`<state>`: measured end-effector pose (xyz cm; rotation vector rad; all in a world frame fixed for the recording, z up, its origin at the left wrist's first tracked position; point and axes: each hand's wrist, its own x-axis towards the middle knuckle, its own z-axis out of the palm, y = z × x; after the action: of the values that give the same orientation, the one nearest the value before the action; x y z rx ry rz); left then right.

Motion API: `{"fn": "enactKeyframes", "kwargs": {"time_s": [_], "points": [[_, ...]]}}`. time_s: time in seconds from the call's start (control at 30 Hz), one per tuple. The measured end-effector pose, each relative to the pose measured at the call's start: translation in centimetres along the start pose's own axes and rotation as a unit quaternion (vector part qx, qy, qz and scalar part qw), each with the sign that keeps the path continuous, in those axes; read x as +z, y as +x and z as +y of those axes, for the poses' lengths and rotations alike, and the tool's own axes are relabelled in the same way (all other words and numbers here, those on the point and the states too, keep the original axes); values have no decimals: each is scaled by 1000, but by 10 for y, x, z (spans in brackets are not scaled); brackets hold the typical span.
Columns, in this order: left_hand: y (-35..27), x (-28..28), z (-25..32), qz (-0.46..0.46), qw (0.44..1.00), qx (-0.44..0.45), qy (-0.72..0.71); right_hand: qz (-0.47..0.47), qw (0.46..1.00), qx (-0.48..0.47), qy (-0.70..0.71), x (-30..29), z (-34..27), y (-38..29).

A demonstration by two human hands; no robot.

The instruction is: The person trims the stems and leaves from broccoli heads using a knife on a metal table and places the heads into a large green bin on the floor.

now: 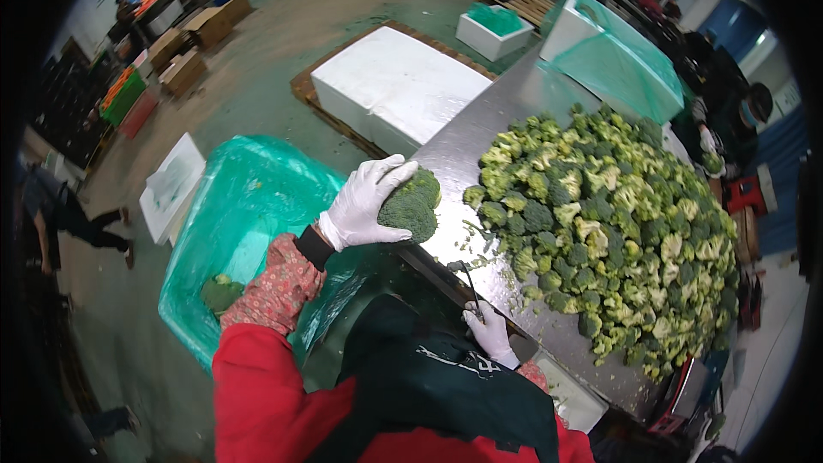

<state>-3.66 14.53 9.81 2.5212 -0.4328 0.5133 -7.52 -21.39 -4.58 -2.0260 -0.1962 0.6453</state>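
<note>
My left hand (366,206), in a white glove, grips a whole broccoli head (415,209) from its left side at the metal table's near edge. My right hand (490,333), gloved too, is closed on the handle of a thin, dark, knife-like tool (472,286) that points away from me over the edge. A large heap of cut broccoli florets (604,231) covers the right part of the table (443,148), with small crumbs at its near side. On my left stands a bin lined with green plastic film (257,199). One broccoli head (222,292) lies in it, partly behind my sleeve.
A foam box with green film (611,58) stands at the table's far end. Beyond the table are white foam boxes (398,80) on a pallet and a smaller foam box (494,32). A light tray (569,399) sits below the near edge. Other people work at right; one person (71,206) walks at left.
</note>
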Motion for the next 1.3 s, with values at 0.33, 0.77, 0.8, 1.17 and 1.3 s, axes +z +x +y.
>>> {"fn": "enactKeyframes", "kwargs": {"time_s": [0.33, 0.77, 0.8, 1.17, 1.3], "points": [[92, 48, -21, -363, 923, 7, 126, 26, 996, 44, 71, 0, -9, -14], [14, 67, -19, -153, 971, -185, 8, 71, 990, 73, 97, -7, -8, -20], [4, 83, -9, -94, 977, -191, 14, 71, 992, 70, 77, -8, -6, -20], [21, 150, 10, 136, 943, -261, 156, 52, 993, 73, 82, -4, -11, -17], [12, 121, -34, 252, 924, -261, -123, 58, 990, 89, 97, -6, -12, -20]]}}
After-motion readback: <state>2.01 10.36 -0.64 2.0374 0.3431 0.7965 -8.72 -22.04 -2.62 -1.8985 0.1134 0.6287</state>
